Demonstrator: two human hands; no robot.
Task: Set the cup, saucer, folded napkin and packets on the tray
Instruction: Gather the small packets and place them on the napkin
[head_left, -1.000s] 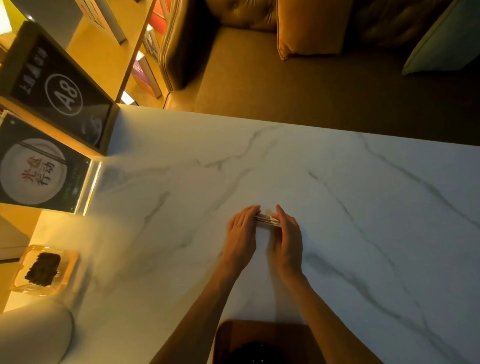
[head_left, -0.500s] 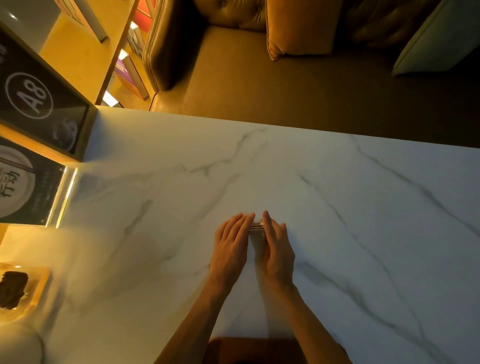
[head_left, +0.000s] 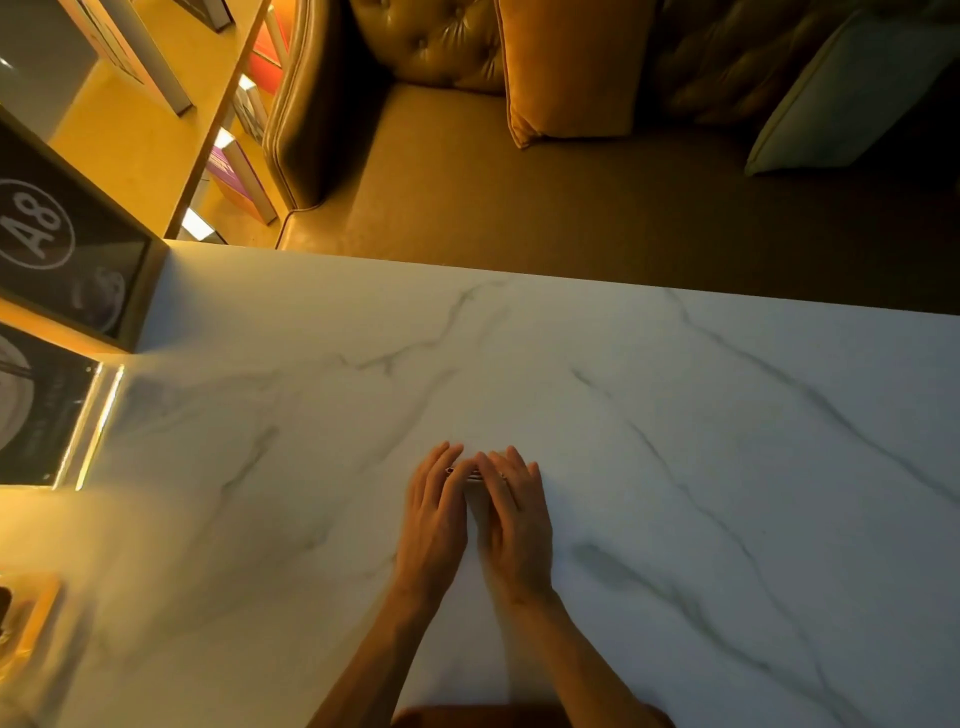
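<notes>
A thin stack of packets (head_left: 471, 474) rests on the white marble table (head_left: 675, 467), near the front middle. My left hand (head_left: 434, 519) and my right hand (head_left: 517, 519) lie side by side on the table. The fingertips of both meet over the packets and cover most of them, so only a narrow edge shows. A brown strip (head_left: 467, 717) at the bottom edge between my forearms may be the tray. Cup, saucer and napkin are out of view.
Framed black signs (head_left: 62, 260) stand along the table's left end, one marked A8. A glass dish (head_left: 21, 623) with something dark sits at the near left. Beyond the far table edge is a brown sofa (head_left: 519, 208) with cushions.
My hands have drawn closer together, and the fingertips now cover more of the packets. The view has shifted, so less of the brown tray and the glass dish shows.
</notes>
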